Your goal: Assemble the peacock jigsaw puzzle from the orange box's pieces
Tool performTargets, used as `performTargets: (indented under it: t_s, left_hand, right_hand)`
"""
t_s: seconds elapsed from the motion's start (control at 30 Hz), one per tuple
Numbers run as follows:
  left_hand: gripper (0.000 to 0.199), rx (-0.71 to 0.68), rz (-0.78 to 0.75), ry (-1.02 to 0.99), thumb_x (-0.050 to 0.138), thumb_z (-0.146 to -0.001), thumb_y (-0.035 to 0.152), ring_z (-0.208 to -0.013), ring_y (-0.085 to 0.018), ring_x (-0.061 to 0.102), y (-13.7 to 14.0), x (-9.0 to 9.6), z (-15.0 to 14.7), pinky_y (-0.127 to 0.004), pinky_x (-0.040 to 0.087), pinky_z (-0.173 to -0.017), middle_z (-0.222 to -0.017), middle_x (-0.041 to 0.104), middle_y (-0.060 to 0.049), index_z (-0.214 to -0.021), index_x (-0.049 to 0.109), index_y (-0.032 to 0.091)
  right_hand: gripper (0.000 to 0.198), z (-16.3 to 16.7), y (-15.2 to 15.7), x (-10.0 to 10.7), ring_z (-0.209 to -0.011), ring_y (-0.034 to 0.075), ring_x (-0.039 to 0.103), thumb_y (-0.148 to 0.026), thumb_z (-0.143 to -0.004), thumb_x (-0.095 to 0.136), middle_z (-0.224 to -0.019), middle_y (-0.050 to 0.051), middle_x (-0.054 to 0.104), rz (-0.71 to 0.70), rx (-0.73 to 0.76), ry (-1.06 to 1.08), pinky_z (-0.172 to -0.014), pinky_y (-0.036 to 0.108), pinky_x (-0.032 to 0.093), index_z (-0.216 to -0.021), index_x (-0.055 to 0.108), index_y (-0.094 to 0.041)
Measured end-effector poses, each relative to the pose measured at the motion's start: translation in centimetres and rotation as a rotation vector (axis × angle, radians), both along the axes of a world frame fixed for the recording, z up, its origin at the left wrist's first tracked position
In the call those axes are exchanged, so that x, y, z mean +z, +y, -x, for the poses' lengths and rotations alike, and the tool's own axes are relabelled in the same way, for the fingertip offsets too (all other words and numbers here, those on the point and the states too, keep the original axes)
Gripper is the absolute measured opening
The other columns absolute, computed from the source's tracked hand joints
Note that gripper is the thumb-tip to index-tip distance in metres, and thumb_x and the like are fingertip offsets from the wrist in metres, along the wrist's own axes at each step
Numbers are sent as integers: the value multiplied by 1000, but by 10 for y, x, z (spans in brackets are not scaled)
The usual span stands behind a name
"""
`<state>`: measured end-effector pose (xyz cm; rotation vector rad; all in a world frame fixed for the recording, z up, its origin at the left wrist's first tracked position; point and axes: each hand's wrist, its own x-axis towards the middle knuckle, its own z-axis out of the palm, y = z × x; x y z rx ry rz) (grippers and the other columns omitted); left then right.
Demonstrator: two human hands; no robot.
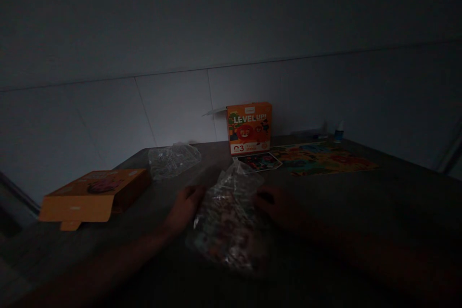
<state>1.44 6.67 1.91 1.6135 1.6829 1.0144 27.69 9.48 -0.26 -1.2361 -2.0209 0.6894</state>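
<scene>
A clear plastic bag point(231, 231) full of small colourful pieces, perhaps puzzle pieces, lies on the table directly before me. My left hand point(186, 208) is closed at its left edge, fingers curled against the plastic. On the opposite side my right hand point(277, 206) pinches the bag's edge between thumb and fingers. The bag's crumpled upper end points away from me, towards a dark printed card point(262, 161). Dim light blurs the pieces and hides the fingertips.
Against the tiled wall stands an orange "LEVEL UP!" box point(249, 127), its flap open. Another orange box point(104, 187) lies open at left, near a crumpled clear bag point(173, 160). A colourful picture sheet point(325, 156) and a small bottle point(339, 134) are at right.
</scene>
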Motion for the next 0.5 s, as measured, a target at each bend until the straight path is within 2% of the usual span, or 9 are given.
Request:
performTargets:
  t_s: [0.07, 0.13, 0.23, 0.37, 0.43, 0.5]
  left_hand:
    - [50, -98, 50, -29, 46, -81, 63, -48, -17, 56, -6, -1, -7, -25, 42, -44, -58, 59, -1, -75, 62, 16]
    - [44, -183, 83, -39, 53, -80, 60, -42, -13, 50, -7, -3, -8, -22, 38, -39, -57, 56, 2, -77, 61, 16]
    - [41, -201, 111, -26, 57, -80, 56, -40, -11, 48, -3, -5, -2, -20, 35, -37, -57, 56, 2, -75, 61, 16]
    - [62, -130, 209, 69, 46, -84, 72, -32, -11, 43, -3, 0, 4, -20, 31, -31, -41, 48, 1, -54, 53, 18]
    - [71, -191, 315, 129, 41, -83, 79, -30, -11, 41, -7, 6, 3, -19, 29, -30, -39, 47, 0, -49, 51, 18]
    - [69, -329, 392, 121, 42, -83, 77, -32, -10, 40, -12, 11, 1, -19, 30, -30, -43, 50, -1, -53, 56, 17]
  right_hand:
    - [22, -2, 2, 1, -73, 21, 63, -34, -84, 52, -78, 6, 70, 0, -13, 62, -65, 32, 45, -78, 65, -18]
    - [21, -3, 3, 2, -74, 22, 64, -33, -83, 52, -78, 6, 70, -21, -9, 91, -66, 33, 47, -76, 65, -19]
    - [24, -4, 3, 2, -72, 22, 64, -36, -84, 51, -76, 5, 70, -40, -34, 115, -64, 32, 47, -74, 65, -19]
    - [22, -6, 4, 2, -66, 21, 63, -32, -81, 53, -68, 4, 68, -55, -94, 61, -59, 30, 43, -67, 64, -19]
    - [21, -8, 4, 2, -62, 20, 62, -29, -79, 56, -65, 5, 68, -41, -53, -1, -55, 29, 39, -62, 64, -20]
    - [22, -10, 4, 1, -59, 19, 60, -28, -78, 58, -63, 5, 67, -23, -23, -65, -53, 28, 35, -59, 64, -20]
